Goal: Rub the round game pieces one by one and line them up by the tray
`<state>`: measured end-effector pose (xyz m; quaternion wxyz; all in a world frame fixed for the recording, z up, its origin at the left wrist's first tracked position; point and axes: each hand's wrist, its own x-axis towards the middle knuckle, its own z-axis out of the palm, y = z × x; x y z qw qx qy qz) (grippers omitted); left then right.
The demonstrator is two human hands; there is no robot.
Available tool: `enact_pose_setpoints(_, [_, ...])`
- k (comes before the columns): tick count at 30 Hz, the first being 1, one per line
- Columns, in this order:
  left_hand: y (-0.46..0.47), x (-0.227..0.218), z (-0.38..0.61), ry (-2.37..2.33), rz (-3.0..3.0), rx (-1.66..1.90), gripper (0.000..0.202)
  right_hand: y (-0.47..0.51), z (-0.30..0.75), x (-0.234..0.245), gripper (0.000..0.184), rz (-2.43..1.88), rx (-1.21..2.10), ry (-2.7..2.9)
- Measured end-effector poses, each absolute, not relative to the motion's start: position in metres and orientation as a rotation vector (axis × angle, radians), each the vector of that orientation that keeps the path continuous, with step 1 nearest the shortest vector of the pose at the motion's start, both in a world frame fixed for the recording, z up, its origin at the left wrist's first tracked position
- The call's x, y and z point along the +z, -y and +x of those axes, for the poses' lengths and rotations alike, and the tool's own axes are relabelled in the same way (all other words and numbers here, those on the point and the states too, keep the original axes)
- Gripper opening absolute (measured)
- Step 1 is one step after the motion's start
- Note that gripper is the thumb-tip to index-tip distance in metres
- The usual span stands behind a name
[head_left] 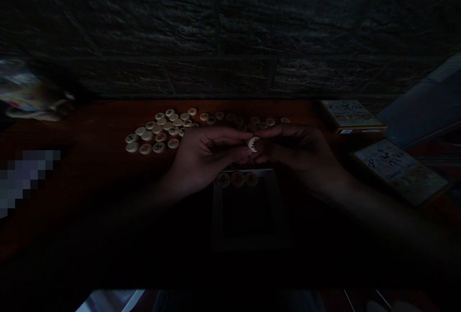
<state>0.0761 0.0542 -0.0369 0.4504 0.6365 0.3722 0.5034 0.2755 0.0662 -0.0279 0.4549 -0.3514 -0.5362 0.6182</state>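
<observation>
Cream disc, pinched, in both hands

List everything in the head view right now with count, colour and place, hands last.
Loose xiangqi pieces: over twenty, cream with red or black marks, far half of the table; some hidden.
Held xiangqi piece: one, cream with a black mark, between both hands' fingertips.
Row of xiangqi pieces: three, dim, middle mark red, at the open box's far end.
Open box: one, pale rim, below the hands.
Flat printed boxes: two, pale tops with black characters, right.
Table: one, reddish-brown.
Wall: one, dark grey, behind.
Clear plastic item: one, far left; type unclear.
Left hand: one, bare, centre.
Right hand: one, bare, right of centre.
</observation>
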Motion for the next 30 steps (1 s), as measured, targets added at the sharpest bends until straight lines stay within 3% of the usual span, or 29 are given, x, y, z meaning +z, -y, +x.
enact_pose_setpoints(17, [-0.053, -0.0351, 0.0748, -0.919, 1.673, 1.225, 0.022, -0.0668, 0.2752, -0.029, 0.028, -0.842, 1.445, 1.418])
enact_pose_setpoints(30, [-0.0549, -0.0346, 0.0742, -0.928, 1.538, 1.255, 0.023, -0.0622, 0.2752, -0.0219, 0.023, -0.846, 1.606, 1.315])
